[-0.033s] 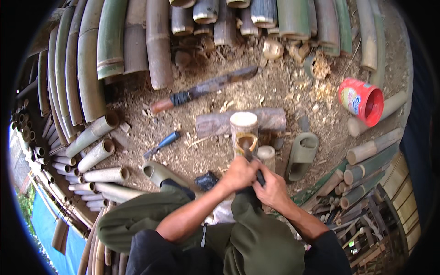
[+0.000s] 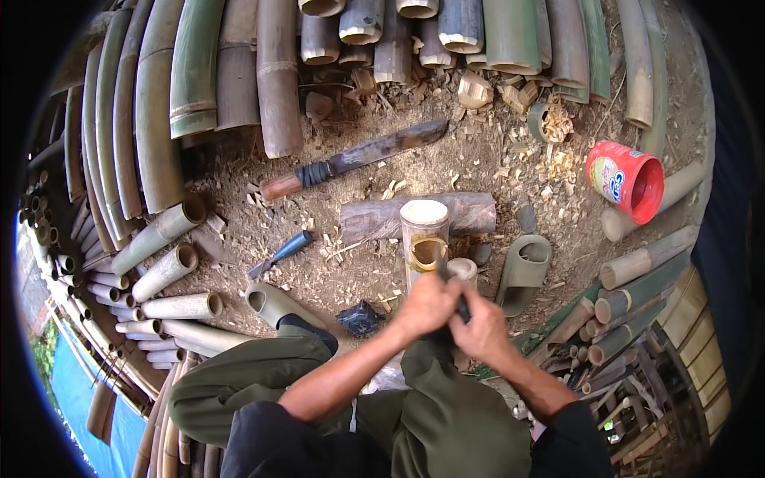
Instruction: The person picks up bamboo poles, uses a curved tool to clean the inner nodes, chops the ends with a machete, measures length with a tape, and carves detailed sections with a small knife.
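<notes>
Red plastic tub (image 2: 627,180), far right on the dirt, lying on its side, open mouth facing right; white-blue-yellow label (image 2: 607,174) wraps it.

A long rusty machete with a reddish wooden handle (image 2: 351,162) lay on chip-strewn dirt, near a small blue-handled tool (image 2: 280,252). A red plastic jar (image 2: 626,179) lay tipped right; green bamboo poles (image 2: 191,72) were stacked behind.
</notes>
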A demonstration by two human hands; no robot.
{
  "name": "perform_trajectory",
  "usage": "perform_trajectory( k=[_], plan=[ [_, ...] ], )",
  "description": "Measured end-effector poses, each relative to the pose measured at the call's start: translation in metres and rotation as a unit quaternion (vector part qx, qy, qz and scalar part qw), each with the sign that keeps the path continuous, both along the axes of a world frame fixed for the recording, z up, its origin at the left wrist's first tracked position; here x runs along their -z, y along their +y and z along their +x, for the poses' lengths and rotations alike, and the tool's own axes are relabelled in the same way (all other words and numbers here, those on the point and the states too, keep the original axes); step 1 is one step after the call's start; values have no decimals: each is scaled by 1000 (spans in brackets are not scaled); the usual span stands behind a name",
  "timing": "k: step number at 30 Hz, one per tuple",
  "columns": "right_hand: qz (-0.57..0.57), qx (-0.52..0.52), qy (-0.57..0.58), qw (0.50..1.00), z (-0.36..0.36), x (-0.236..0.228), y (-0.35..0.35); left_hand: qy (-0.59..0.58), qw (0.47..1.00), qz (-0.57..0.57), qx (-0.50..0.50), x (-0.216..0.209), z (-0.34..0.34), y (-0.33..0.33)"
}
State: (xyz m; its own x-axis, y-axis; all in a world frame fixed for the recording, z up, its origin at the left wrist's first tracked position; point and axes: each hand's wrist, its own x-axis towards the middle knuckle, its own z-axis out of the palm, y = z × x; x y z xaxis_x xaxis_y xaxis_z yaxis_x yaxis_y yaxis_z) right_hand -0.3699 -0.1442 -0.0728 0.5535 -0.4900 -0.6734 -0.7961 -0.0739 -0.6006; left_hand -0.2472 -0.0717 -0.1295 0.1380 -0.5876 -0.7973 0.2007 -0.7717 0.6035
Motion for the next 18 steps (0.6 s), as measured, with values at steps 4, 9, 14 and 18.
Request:
perform_trajectory(
  k=[4,9,14,18],
  plan=[
    [-33,-336,33,941,39,-36,-90,190,940,87,-270,-46,3,-34],
    [-106,-569,20,815,100,-48,-106,439,741,-18,-508,-39,1,-20],
    [-125,-667,65,732,148,-25,-112,591,627,-149,-485,-6,1,-7],
    [-87,-517,0,851,62,-34,-103,367,917,-36,-153,-28,-9,23]
  ],
)
